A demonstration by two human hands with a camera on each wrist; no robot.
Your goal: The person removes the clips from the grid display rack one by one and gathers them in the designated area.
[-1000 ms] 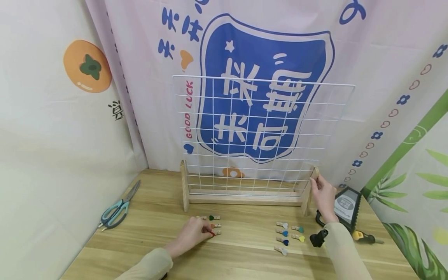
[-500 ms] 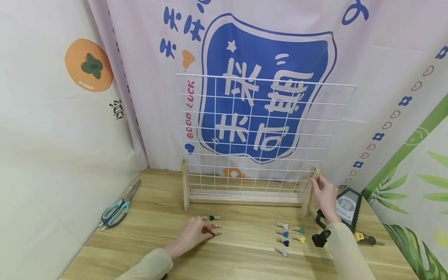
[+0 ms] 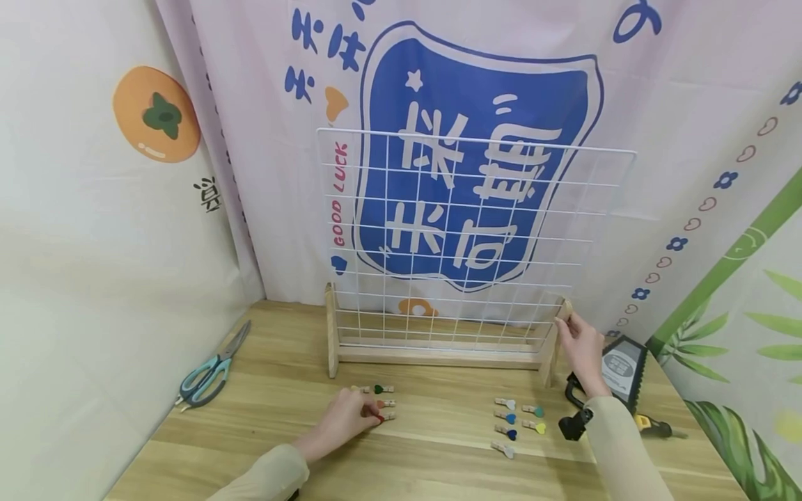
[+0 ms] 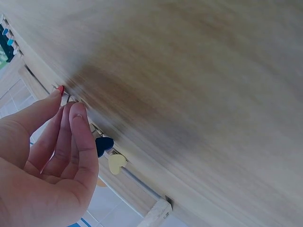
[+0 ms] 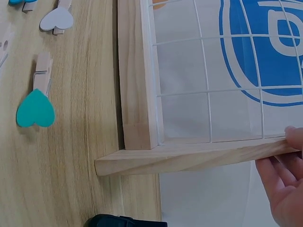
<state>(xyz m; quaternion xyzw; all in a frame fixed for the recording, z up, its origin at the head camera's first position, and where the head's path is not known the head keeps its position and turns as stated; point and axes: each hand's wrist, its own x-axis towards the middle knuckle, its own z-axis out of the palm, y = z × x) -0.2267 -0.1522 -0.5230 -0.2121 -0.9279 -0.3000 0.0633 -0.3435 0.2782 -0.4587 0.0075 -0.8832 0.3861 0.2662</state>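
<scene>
My left hand (image 3: 346, 419) is low over the table, its thumb and fingertips at a small clothespin with a red heart (image 3: 380, 419); in the left wrist view the thumb tip meets the red heart (image 4: 60, 89), and the fingers hide most of the peg. Just beyond it lie clothespins with an orange heart (image 3: 380, 404) and a dark green heart (image 3: 379, 390); a yellow one (image 4: 117, 163) is partly covered. My right hand (image 3: 581, 348) pinches the top of the right wooden upright (image 5: 208, 160) of a stand holding a white wire grid (image 3: 438, 236) upright.
Several heart clothespins, including a teal one (image 5: 36, 109) and a yellow one (image 3: 540, 427), lie in two columns on the right. Scissors (image 3: 213, 369) lie at the left edge. A black-framed saw (image 3: 620, 372) and a yellow-handled tool (image 3: 651, 425) lie right of the stand.
The head view has shifted very slightly. Both hands stay where they were, at the red-heart clothespin and the stand's right upright.
</scene>
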